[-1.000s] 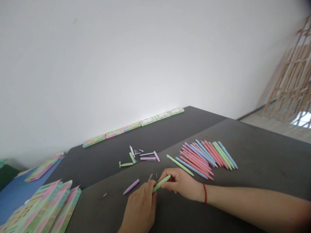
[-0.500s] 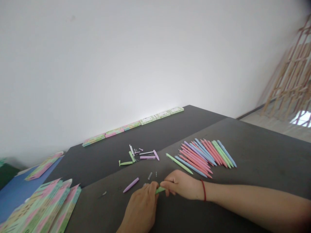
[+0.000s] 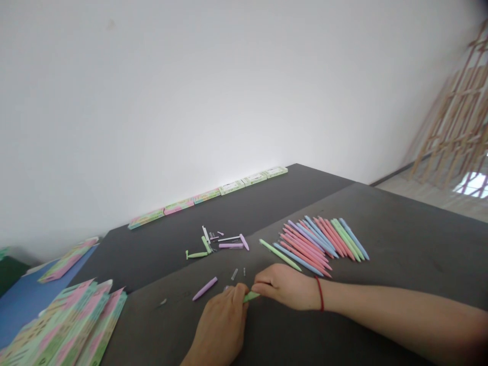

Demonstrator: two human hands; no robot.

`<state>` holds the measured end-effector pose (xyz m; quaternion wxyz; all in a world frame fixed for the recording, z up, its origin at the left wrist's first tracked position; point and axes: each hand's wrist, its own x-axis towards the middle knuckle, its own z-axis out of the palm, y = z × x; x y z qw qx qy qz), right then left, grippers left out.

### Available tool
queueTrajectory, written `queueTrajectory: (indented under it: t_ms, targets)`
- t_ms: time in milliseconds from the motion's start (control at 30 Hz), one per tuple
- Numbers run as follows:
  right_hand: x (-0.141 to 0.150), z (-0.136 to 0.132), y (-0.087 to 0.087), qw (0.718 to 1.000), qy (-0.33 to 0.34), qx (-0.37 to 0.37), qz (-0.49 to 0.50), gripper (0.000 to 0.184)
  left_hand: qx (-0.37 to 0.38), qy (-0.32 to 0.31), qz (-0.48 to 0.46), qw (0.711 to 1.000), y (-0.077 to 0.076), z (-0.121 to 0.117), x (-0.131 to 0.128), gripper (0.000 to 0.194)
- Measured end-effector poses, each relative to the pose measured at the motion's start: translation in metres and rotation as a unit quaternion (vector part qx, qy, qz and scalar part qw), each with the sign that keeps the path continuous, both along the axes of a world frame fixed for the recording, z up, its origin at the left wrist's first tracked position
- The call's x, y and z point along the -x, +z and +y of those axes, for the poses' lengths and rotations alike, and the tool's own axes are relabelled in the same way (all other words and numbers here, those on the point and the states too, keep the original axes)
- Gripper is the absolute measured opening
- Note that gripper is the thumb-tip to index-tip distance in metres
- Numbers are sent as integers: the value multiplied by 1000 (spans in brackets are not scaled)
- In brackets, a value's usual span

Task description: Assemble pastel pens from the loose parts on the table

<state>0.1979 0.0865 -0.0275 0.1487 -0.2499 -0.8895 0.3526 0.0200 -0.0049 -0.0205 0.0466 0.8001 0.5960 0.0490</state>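
Near the front edge of the dark table [image 3: 400, 244], both hands meet over a green pen [image 3: 251, 296]; the left hand [image 3: 223, 325] pinches its near end, the right hand [image 3: 285, 287] closes on its far end. Its long axis runs from hand to hand, rising slightly toward the right; only a short middle stretch shows between the fingertips.

Small pen-assembly workroom, dark bench [image 3: 400, 244] against a bare white wall, pastel pens [image 3: 324, 241] fanned at centre right, loose pen parts [image 3: 221, 241] mid-frame, printed boxes [image 3: 206, 196] lined along the wall, flat cartons [image 3: 72, 325] stacked lower left, wooden frames [image 3: 457, 117] leaned at right.
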Motion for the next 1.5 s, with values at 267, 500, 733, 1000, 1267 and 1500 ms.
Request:
queueTrajectory:
  t_ms: [267, 500, 733, 1000, 1267, 1500]
  targets:
    - [0, -1, 0, 1000, -9, -14, -18, 36, 8, 11, -3, 1000, 2, -1, -1, 19]
    - [-1, 0, 0, 999, -37, 6, -4, 22, 8, 32, 7, 999, 2, 0, 0, 21]
    - [-2, 2, 2, 1000, -6, 19, -15, 30, 12, 33, -3, 999, 3, 0, -1, 19]
    - [0, 2, 4, 998, -40, -36, -28, 26, 11, 44, -3, 999, 2, 1, 0, 20]
    - [-1, 0, 4, 998, -48, -46, -7, 15, -28, 38, 7, 999, -5, 2, 3, 20]
    - [-1, 5, 1, 985, -1, 169, -35, 34, -35, 9, 18, 999, -7, 1, 3, 20]
